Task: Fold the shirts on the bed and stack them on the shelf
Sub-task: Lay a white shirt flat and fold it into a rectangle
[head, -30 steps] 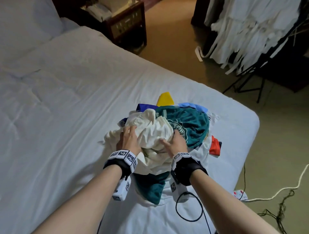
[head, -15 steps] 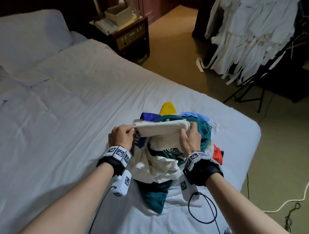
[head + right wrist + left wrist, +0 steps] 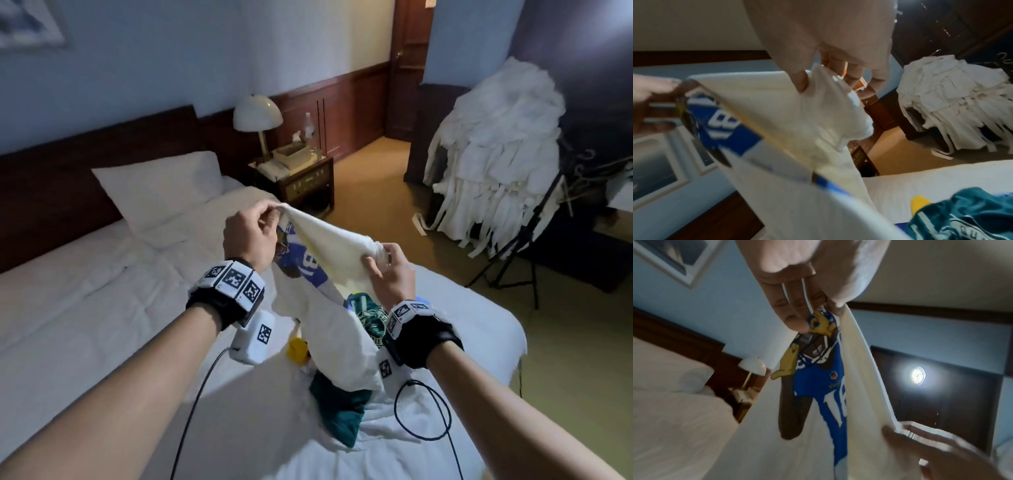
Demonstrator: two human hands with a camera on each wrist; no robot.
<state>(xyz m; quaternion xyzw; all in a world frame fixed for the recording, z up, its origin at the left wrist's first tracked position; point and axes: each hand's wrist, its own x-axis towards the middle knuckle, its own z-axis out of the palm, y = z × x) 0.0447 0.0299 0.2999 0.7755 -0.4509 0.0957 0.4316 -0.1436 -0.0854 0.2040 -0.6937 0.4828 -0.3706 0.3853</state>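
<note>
A cream shirt (image 3: 329, 246) with a blue football-player print (image 3: 818, 386) hangs in the air between both hands over the bed (image 3: 85, 308). My left hand (image 3: 253, 233) pinches one top edge of it, higher up. My right hand (image 3: 387, 270) grips the bunched other end, lower and to the right. In the right wrist view the cream shirt (image 3: 797, 113) bunches under my thumb. Below it the pile holds a dark green shirt (image 3: 339, 407), a green printed shirt (image 3: 368, 313) and a yellow piece (image 3: 298, 349). No shelf shows in any view.
A pillow (image 3: 161, 188) lies at the head of the bed. A nightstand (image 3: 301, 181) with a lamp (image 3: 257, 116) stands beyond it. A rack of white robes (image 3: 496, 157) stands on the carpet at right. Wrist cables (image 3: 421, 407) trail over the bed.
Both hands have lifted the cream shirt up off the pile and spread it; the blue print now shows. The head view has tilted upward to take in the wall and door.
</note>
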